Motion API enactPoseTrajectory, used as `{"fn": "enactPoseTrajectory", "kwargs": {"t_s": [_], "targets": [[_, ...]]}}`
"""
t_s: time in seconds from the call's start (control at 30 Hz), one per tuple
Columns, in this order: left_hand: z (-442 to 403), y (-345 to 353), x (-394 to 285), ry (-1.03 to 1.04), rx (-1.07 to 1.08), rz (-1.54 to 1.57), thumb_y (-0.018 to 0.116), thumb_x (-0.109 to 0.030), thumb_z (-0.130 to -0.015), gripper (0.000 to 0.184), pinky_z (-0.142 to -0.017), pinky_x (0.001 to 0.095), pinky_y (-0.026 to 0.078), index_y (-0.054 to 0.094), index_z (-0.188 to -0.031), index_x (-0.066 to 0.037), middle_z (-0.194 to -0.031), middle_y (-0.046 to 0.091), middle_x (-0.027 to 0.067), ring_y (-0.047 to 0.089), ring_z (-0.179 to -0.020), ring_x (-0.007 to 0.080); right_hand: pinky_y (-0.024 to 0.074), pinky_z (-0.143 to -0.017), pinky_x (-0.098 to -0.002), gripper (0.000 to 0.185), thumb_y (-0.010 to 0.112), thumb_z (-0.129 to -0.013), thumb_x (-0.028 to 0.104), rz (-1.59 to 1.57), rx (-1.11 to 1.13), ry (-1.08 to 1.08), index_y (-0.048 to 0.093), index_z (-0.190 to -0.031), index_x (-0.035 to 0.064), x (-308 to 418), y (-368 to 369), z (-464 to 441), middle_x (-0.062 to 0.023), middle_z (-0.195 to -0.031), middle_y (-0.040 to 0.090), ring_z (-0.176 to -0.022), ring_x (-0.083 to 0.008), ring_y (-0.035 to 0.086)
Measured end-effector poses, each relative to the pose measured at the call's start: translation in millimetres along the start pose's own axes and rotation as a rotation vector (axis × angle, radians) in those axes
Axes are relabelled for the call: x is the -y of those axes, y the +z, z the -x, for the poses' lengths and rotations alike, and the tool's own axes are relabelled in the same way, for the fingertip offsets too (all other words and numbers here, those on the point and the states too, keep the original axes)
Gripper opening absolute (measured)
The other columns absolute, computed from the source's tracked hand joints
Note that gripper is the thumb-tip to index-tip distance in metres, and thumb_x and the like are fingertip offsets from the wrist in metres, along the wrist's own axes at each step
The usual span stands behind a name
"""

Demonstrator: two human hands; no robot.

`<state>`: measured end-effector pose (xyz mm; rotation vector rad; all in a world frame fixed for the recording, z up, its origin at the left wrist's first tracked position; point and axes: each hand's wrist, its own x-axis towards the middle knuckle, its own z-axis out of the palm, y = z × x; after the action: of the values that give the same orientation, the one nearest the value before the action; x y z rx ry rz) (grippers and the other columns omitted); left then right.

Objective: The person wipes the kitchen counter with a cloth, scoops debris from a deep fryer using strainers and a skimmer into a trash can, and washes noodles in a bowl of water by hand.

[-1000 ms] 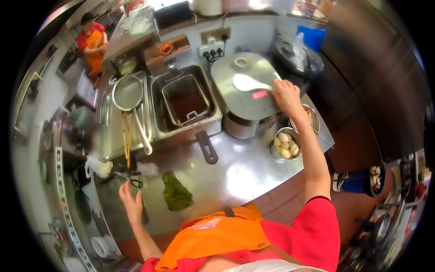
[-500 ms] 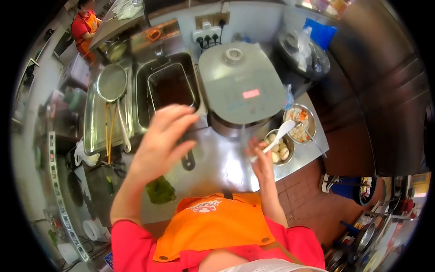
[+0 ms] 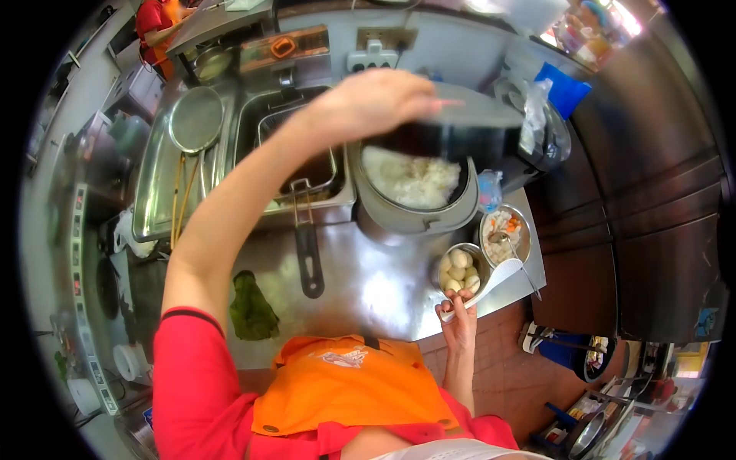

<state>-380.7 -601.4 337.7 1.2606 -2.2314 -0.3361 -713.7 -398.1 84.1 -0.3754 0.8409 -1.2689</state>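
My left hand (image 3: 383,98) is up at the rice cooker's raised lid (image 3: 479,115), fingers bent against its edge; hand and lid are slightly blurred. Below the lid, white rice (image 3: 418,182) shows inside the rice cooker (image 3: 383,222). In my right hand (image 3: 458,318) is a white rice paddle (image 3: 498,274), its blade pointing away to the right. Just beyond that hand stands a metal bowl of pale round balls, perhaps eggs (image 3: 458,264). Beside it is a metal bowl (image 3: 525,245) of white and orange pieces, with a spoon in it.
Left of the cooker is a fryer basin with a black-handled basket (image 3: 309,261). A tray (image 3: 146,222) holds a strainer (image 3: 196,119) and long chopsticks. Dark green leaf-like sheet (image 3: 253,307) lies on the counter. A person in red (image 3: 157,34) stands far left.
The rice cooker has been opened and its lid tilted up, showing the rice. My left hand has moved up and right to the lid. My right hand has drawn nearer me with the paddle.
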Motion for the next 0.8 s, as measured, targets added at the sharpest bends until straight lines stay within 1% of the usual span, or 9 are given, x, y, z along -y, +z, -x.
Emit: {"fn": "enactPoseTrajectory", "kwargs": {"t_s": [0.03, 0.13, 0.27, 0.37, 0.4, 0.43, 0.57, 0.7, 0.8], "targets": [[-8.7, -8.3, 9.0, -0.005, -0.006, 0.161, 0.043, -0.043, -0.095, 0.045, -0.096, 0.0382, 0.043, 0.06, -0.115, -0.006, -0.116, 0.063, 0.013, 0.056, -0.111, 0.0321, 0.0468, -0.071, -0.0333, 0.017, 0.055, -0.093, 0.007, 0.041, 0.001, -0.006, 0.055, -0.107, 0.0163, 1.2, 0.0, -0.5, -0.0093, -0.099, 0.062, -0.069, -0.0132, 0.055], [-28.5, -19.4, 36.0, -0.063, -0.08, 0.17, 0.04, -0.043, -0.097, 0.047, -0.1, 0.0357, 0.041, 0.059, -0.123, -0.009, -0.123, 0.06, 0.0129, 0.054, -0.117, 0.0299, 0.0445, -0.066, -0.029, 0.017, 0.054, -0.096, 0.014, 0.136, 0.018, -0.025, 0.054, -0.112, 0.0163, 0.4, 0.2, -7.4, -0.0075, -0.091, 0.062, -0.062, -0.011, 0.051], [-23.0, -15.1, 35.4, -0.034, -0.086, 0.11, 0.038, -0.042, -0.1, 0.047, -0.094, 0.0307, 0.043, 0.061, -0.115, -0.004, -0.112, 0.065, 0.0096, 0.06, -0.105, 0.0229, 0.0394, -0.058, -0.0261, 0.019, 0.046, -0.1, 0.022, 0.23, 0.027, -0.016, 0.053, -0.114, 0.0122, -2.4, 11.5, -11.9, -0.0061, -0.082, 0.06, -0.053, -0.0101, 0.043], [-9.7, -7.1, 26.5, 0.004, -0.047, 0.153, 0.042, -0.044, -0.097, 0.043, -0.096, 0.038, 0.045, 0.06, -0.12, -0.012, -0.117, 0.062, 0.0143, 0.058, -0.109, 0.0332, 0.0358, -0.054, -0.0247, 0.026, 0.041, -0.101, 0.028, 0.283, 0.05, -0.037, 0.053, -0.114, 0.009, 6.0, 28.3, -15.7, -0.0052, -0.076, 0.059, -0.049, -0.0097, 0.039], [-4.8, -1.7, 23.0, 0.03, -0.052, 0.155, 0.042, -0.042, -0.097, 0.042, -0.093, 0.0392, 0.046, 0.06, -0.119, -0.012, -0.113, 0.063, 0.0151, 0.059, -0.106, 0.0338, 0.0348, -0.053, -0.0243, 0.028, 0.04, -0.102, 0.03, 0.296, 0.063, -0.052, 0.053, -0.114, 0.0079, 8.8, 32.0, -16.2, -0.0049, -0.073, 0.058, -0.047, -0.0096, 0.037], [2.7, -3.1, 9.4, -0.011, -0.04, 0.178, 0.05, -0.036, -0.096, 0.039, -0.093, 0.0339, 0.046, 0.061, -0.114, -0.003, -0.113, 0.064, 0.0137, 0.06, -0.106, 0.0298, 0.0348, -0.053, -0.0243, 0.028, 0.041, -0.101, 0.03, 0.282, 0.034, -0.05, 0.052, -0.113, 0.0067, 10.8, 34.0, -15.7, -0.005, -0.072, 0.056, -0.048, -0.0097, 0.038], [37.3, 26.4, -10.6, 0.105, 0.028, -0.005, 0.059, -0.032, -0.089, 0.037, -0.091, 0.0377, 0.048, 0.059, -0.113, -0.005, -0.118, 0.059, 0.0145, 0.057, -0.108, 0.0304, 0.0344, -0.051, -0.0246, 0.027, 0.043, -0.101, 0.03, 0.222, -0.022, -0.122, 0.051, -0.11, 0.0061, 22.7, 29.6, -25.1, -0.0037, -0.066, 0.05, -0.049, -0.0101, 0.04], [69.6, 78.6, -9.8, 0.205, 0.435, -0.194, 0.066, -0.034, -0.082, 0.055, -0.098, 0.04, 0.042, 0.05, -0.122, -0.001, -0.129, 0.046, 0.0226, 0.046, -0.121, 0.0371, 0.0358, -0.051, -0.026, 0.026, 0.045, -0.1, 0.031, 0.166, -0.097, -0.158, 0.051, -0.108, 0.0075, 28.6, 33.8, -21.9, -0.0049, -0.067, 0.05, -0.051, -0.012, 0.043], [89.1, 101.1, -7.5, 0.295, 0.342, -0.349, 0.069, -0.034, -0.078, 0.067, -0.105, 0.0479, 0.033, 0.044, -0.13, 0.002, -0.135, 0.042, 0.0245, 0.038, -0.129, 0.0385, 0.0381, -0.054, -0.0276, 0.024, 0.044, -0.1, 0.029, 0.159, -0.057, -0.164, 0.053, -0.107, 0.0075, 28.5, 30.9, -20.3, -0.0064, -0.07, 0.054, -0.053, -0.0134, 0.044]]}}
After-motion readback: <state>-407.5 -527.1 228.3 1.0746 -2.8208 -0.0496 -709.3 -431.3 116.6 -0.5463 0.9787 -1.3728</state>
